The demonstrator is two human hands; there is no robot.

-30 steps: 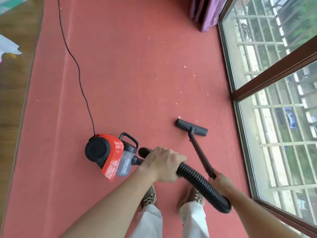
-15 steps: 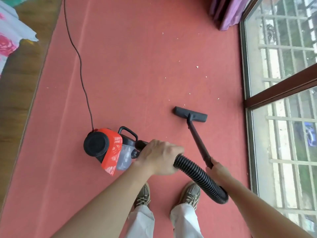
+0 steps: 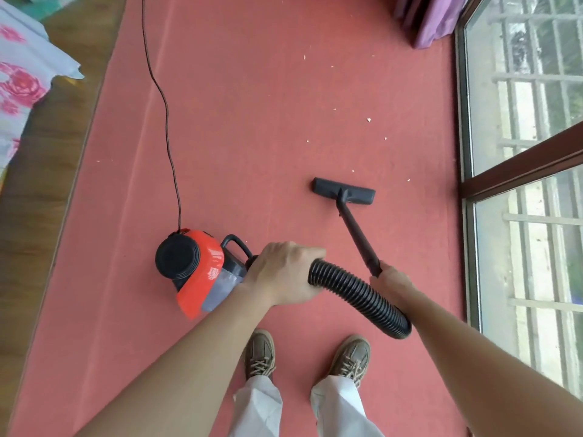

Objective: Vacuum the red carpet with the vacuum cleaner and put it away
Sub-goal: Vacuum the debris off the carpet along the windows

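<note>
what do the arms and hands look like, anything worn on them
Both arms are bare as far as the frame shows; no sleeves appear. The left hand and right hand have no gloves, and no watch, ring or band is visible. Lower down are white trousers and brown lace-up shoes.

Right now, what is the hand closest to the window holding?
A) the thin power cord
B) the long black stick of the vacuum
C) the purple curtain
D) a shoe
B: the right hand, the one nearer the window, grips the top end of the black stick, while the left hand holds the ribbed hose.
</note>
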